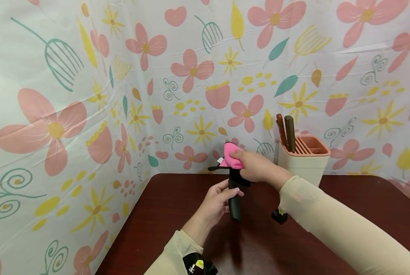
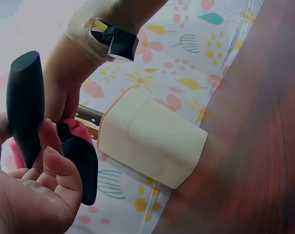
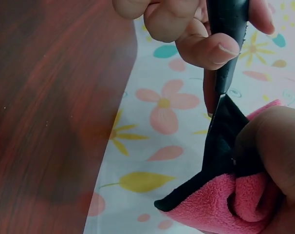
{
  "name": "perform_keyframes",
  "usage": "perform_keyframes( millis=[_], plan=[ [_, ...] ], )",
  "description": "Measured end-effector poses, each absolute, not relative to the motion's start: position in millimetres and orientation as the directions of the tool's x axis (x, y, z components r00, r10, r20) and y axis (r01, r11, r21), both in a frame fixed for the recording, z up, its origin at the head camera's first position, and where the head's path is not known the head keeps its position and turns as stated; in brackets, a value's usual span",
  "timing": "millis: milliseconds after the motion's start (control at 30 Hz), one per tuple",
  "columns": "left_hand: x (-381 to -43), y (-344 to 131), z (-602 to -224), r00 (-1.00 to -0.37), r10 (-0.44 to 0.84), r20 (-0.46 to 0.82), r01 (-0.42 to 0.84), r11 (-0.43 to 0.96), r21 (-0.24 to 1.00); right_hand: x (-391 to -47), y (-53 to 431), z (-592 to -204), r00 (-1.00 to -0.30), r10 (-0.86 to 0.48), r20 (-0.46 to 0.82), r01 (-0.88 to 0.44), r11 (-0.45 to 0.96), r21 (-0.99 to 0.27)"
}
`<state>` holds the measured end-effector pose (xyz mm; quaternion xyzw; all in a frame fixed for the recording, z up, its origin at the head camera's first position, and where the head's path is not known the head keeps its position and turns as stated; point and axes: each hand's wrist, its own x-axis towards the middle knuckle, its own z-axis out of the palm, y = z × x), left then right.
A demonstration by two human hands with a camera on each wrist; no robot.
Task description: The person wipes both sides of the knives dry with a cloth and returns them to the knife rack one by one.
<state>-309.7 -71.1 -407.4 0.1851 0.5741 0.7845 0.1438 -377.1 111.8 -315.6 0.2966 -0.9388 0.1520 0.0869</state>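
My left hand (image 1: 214,200) holds a black-handled knife (image 1: 235,211) by its handle, fingers and thumb around it. The knife is raised over the table with the handle end pointing down and the dark blade (image 3: 220,139) upward. My right hand (image 1: 258,167) grips a folded pink cloth (image 1: 233,154) with a black edge, wrapped about the blade. Much of the blade is hidden by the cloth and the right hand. In the left wrist view, a black flat piece (image 2: 84,168) shows beside the left fingers, below the pink fabric.
A cream knife block (image 1: 302,166) with an orange slotted top stands at the back right, close behind my right forearm. A brown-handled knife (image 1: 281,130) and a dark-handled one (image 1: 289,133) stand in it. The dark red table (image 1: 170,214) meets a flower-printed sheet (image 1: 191,114) behind.
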Motion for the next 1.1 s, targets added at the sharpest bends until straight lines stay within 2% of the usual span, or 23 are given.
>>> perform_keyframes(
  millis=[200, 400, 600, 733, 1100],
  plan=[
    [-308, -69, -408, -0.893, 0.435, 0.113, -0.015, -0.28, 0.96, -378, 118, -318, -0.819, -0.521, 0.24, -0.568, 0.795, -0.212],
    [-308, -66, -411, -0.886, 0.448, 0.117, -0.007, -0.265, 0.964, -382, 124, -312, -0.859, -0.468, 0.207, -0.501, 0.851, -0.153],
    [-307, -65, -414, -0.88, 0.46, 0.118, -0.008, -0.264, 0.965, -383, 123, -306, -0.866, -0.434, 0.246, -0.457, 0.889, -0.039],
    [-307, -66, -413, -0.885, 0.448, 0.129, 0.001, -0.275, 0.962, -383, 124, -308, -0.876, -0.41, 0.253, -0.432, 0.901, -0.036],
    [-312, -71, -415, -0.893, 0.433, 0.121, -0.003, -0.274, 0.962, -371, 116, -315, -0.834, -0.495, 0.243, -0.517, 0.855, -0.032]
  ],
)
